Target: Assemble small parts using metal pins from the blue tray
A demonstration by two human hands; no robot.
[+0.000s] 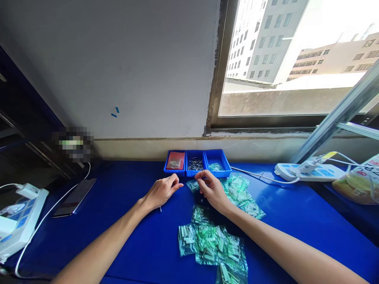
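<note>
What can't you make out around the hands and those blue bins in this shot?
- Head view: the small green packet between the left hand and right hand; contents too small.
- Middle blue bin: metal bits too small to identify.
- Red bag: label unreadable.
- Object on the left wall: blurred out.
- Nearest packets: cut by the bottom edge.

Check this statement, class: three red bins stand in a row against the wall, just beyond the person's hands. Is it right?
Not quite. The head view shows the three bins are blue, not red; only the contents of the leftmost are red. They do stand in a row against the wall, beyond the left hand and right hand.
</note>
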